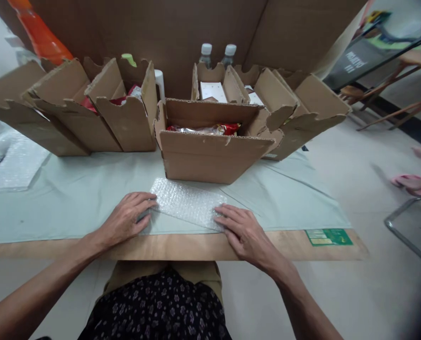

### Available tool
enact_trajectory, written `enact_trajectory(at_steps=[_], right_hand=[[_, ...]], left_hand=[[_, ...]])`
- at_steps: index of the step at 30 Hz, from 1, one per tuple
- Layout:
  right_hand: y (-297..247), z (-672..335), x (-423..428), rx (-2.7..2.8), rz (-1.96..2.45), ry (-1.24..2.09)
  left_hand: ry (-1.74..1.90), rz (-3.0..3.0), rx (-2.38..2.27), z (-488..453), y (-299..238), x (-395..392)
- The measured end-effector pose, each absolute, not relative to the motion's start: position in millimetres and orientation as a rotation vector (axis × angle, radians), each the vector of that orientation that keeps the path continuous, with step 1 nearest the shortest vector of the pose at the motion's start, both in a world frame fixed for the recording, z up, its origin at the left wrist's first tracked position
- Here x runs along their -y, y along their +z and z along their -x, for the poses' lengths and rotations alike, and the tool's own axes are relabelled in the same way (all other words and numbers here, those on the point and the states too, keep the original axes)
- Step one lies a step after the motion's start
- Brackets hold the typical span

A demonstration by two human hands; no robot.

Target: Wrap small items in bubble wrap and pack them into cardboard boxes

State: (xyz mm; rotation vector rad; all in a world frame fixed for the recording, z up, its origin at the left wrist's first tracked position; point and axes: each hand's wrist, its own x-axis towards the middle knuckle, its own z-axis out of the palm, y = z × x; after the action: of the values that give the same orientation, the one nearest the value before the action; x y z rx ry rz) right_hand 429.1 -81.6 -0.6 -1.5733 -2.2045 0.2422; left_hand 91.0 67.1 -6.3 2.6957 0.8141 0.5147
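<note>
A flat, clear piece of bubble wrap (187, 202) lies slightly slanted on the pale green cloth, just in front of a cardboard box. At its left end my left hand (130, 216) touches the edge with its fingertips, fingers stretched out and thumb apart. My right hand (242, 231) rests on the wrap's right end, its fingers extended and lying flat over the corner. The cardboard box (210, 153) stands open beyond the wrap, with red and silvery packets (227, 129) inside.
Several open cardboard boxes (125, 125) line the back. Behind them are two capped bottles (230, 49) and an orange bottle (43, 38). More bubble wrap (17, 163) lies at left. The wooden table edge (192, 246) runs nearest me. A person's foot (417, 182) shows at right.
</note>
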Motion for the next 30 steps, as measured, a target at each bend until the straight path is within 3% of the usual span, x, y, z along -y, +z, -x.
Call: enact_trajectory(at_steps=[6, 11, 17, 24, 30], right_hand=[[7.6, -418.7, 79.2, 2.183, 1.480, 0.058], [31.3, -369.1, 96.4, 2.123, 1.365, 0.266], [28.8, -302.7, 89.9, 2.177, 1.211, 0.387], [16.8, -312.5, 83.0, 1.929, 1.296, 0.571], [-6.9, -312.5, 80.2, 1.926, 1.519, 0.411]], left_hand=[[0.550, -2.784, -0.830, -95.3, -4.6, -73.2], [0.652, -2.756, -0.884, -89.4, 7.5, -66.5], [0.618, -2.346, -0.710, -80.2, 38.3, 8.9], [0.781, -1.963, -1.225, -88.2, 8.2, 47.2], [0.828, -1.981, -1.368, -89.4, -0.1, 42.5]])
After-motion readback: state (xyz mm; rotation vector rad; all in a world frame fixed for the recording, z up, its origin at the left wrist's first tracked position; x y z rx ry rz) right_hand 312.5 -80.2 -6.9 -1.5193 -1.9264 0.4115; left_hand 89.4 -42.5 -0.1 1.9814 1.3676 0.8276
